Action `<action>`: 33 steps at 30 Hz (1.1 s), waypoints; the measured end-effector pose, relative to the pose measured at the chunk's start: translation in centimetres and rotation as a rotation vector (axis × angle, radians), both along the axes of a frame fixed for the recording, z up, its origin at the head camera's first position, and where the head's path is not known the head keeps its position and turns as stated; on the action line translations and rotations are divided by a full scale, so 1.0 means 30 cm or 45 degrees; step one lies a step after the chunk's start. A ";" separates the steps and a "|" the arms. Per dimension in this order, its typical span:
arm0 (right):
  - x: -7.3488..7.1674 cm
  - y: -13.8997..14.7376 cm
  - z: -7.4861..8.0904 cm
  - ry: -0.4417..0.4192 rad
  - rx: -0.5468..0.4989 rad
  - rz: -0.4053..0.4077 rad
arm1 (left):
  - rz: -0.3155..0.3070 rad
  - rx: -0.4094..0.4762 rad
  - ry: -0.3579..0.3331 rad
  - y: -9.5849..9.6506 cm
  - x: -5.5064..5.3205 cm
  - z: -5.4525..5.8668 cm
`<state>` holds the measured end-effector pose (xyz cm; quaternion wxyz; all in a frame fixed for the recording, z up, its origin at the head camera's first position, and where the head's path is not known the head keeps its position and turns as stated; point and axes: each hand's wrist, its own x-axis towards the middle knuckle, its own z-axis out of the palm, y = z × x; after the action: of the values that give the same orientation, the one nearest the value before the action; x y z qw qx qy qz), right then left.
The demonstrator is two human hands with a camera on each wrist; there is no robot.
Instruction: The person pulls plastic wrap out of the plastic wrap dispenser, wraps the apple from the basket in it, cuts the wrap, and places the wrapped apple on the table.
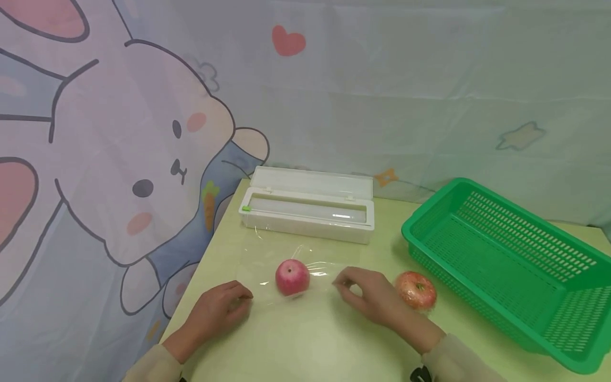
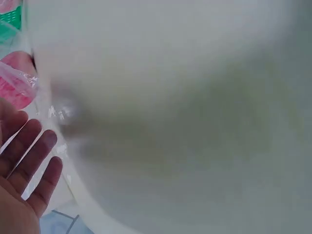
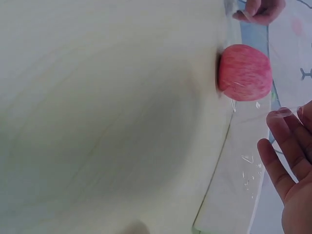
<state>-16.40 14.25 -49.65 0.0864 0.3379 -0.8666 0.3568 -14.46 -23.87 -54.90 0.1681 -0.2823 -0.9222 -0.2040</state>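
Note:
A sheet of clear cling film (image 1: pixel 321 269) stretches from the white film dispenser (image 1: pixel 305 225) toward the person. Its near left edge is pinched by the left hand (image 1: pixel 217 307), its near right edge by the right hand (image 1: pixel 369 294). Between the two hands stands a pink-red apple (image 1: pixel 292 277), also seen upright in the right wrist view as an apple (image 3: pixel 245 73). The film crosses in front of this apple's near side; how much lies over it is hard to tell. In the left wrist view, the hand (image 2: pixel 24 170) has its outer fingers spread.
A second red apple (image 1: pixel 415 291), shiny as if wrapped in film, sits beside the right forearm. Farther right is a green plastic basket (image 1: pixel 482 313). The dispenser's lid (image 1: pixel 312 183) stands raised, with a green slider (image 1: pixel 246 208) at its left end. A patterned cloth hangs behind the table.

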 end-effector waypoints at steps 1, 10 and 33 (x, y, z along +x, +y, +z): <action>-0.005 -0.002 0.002 -0.011 -0.013 0.004 | 0.008 -0.009 -0.027 0.003 0.005 -0.001; -0.025 0.006 0.012 -0.106 -0.026 -0.022 | -0.017 -0.206 0.053 0.025 0.035 -0.020; -0.048 0.027 -0.008 -0.188 -0.056 -0.001 | -0.086 -0.029 0.296 -0.008 -0.013 0.005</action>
<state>-17.84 15.06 -49.90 0.0298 0.3085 -0.8626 0.3998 -14.84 -24.11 -54.75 0.2637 -0.3368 -0.8887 -0.1651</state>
